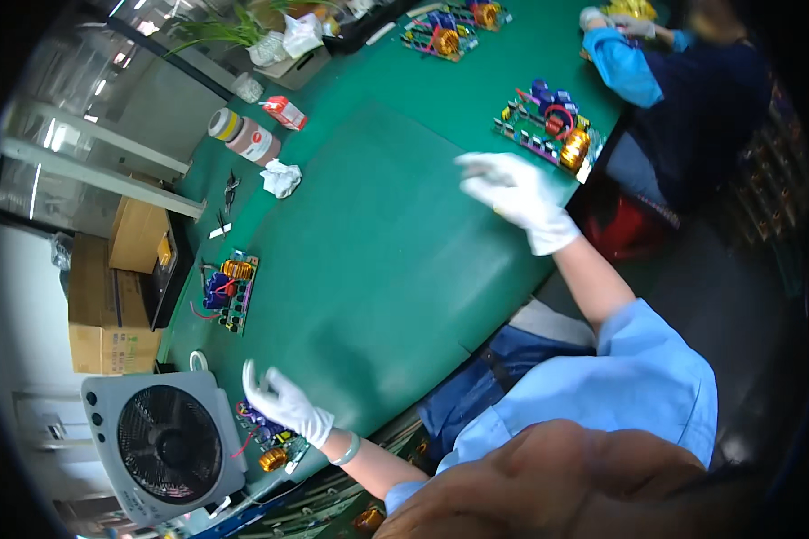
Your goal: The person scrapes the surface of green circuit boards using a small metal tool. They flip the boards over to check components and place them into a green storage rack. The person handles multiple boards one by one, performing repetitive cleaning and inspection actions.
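My left hand, in a white glove, hovers over the near end of a circuit board with a copper coil and blue capacitors, hiding part of it. Its thumb and fingers are apart and nothing shows in them. On the right, my right hand, also white-gloved, is held above the green mat with fingers stretched out and no object in it. Just beyond it lies another circuit board with a large copper coil. A third circuit board sits at the table's left edge.
A grey box fan stands at lower left, near cardboard boxes. Along the far left are a crumpled white cloth, a bottle, a red carton and pliers. A co-worker sits at upper right.
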`<state>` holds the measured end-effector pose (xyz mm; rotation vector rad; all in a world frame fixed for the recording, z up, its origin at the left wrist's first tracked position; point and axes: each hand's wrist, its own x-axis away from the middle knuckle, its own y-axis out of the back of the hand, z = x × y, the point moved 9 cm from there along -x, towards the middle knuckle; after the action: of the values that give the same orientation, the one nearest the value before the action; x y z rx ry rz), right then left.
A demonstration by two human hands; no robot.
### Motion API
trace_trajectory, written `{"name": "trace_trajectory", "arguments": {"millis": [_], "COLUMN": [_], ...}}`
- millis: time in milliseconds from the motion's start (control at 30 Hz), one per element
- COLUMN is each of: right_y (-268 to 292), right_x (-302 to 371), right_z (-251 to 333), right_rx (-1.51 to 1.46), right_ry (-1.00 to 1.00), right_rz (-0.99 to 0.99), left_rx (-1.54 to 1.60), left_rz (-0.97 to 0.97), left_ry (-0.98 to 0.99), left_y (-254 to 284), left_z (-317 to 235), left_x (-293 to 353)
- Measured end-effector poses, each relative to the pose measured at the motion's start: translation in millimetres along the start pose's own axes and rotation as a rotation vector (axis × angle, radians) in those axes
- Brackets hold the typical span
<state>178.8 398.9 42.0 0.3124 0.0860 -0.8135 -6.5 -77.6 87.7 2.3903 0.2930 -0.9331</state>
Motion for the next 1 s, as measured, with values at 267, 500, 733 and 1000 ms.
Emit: {"name": "trace_trajectory", "arguments": {"millis": [267, 500, 733, 1000], "right_y": [155, 141, 44, -186], "right_x": [2, -20, -38, 5], "right_z": [-95, -55, 29, 58], "right_rx": [0.492, 0.952, 0.671, 0.497], "right_ry": [0.010, -0.087, 0.189, 0.270], "right_rz": [-0.307, -0.170, -0.005, 0.486], "left_rx": [0.335, 0.584, 0.558, 0.310], "left_rz": [0.844, 0.674, 0.612, 0.485], "left_ry": [0.169, 0.390, 0.317, 0.019], "left_y": [-164, -184, -192, -174], "left_z": [-65, -14, 0, -27], "left_x": [14, 17, 21, 6]}}
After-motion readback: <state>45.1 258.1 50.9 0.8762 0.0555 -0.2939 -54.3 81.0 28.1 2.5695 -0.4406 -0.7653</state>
